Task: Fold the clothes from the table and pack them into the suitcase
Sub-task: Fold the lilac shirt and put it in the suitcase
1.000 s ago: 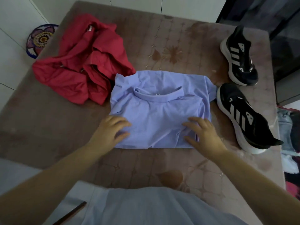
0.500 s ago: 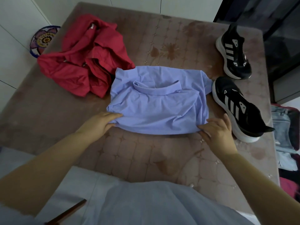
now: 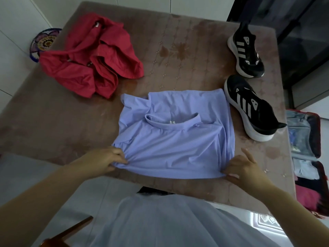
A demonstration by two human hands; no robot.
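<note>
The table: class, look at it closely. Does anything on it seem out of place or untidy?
The near sneaker sits right beside the lilac shirt, the far sneaker behind it: shoes look odd on a table of clothes. The red garment at far left lies crumpled, unfolded.

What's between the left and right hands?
Head view: the near hem of the folded lilac shirt spans the gap. The left hand and the right hand each pinch one of its near corners.
</note>
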